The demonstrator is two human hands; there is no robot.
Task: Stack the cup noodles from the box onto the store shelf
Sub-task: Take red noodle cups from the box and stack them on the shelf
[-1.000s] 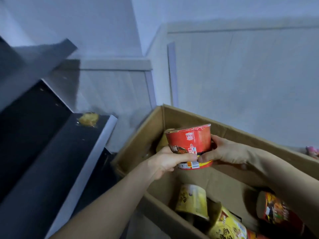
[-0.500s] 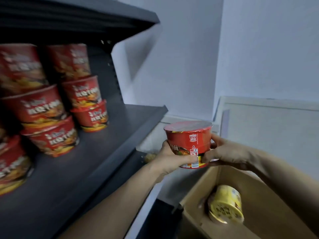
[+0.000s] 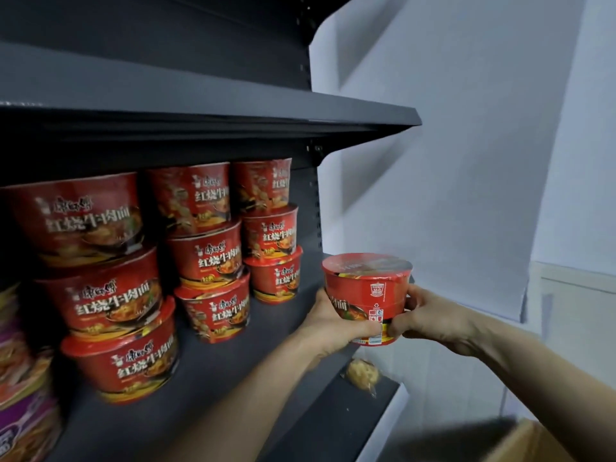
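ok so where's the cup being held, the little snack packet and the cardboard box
held cup (image 3: 376,291): head view, on its red side wall by the white logo.
snack packet (image 3: 362,375): head view, middle of the yellowish wrapper.
cardboard box (image 3: 550,445): head view, on the blurred brown flap at bottom right.

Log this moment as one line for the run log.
red noodle cup: upright, gripped by left hand and right hand | position: near right end of shelf, beside stacked red cups | set down: not yet
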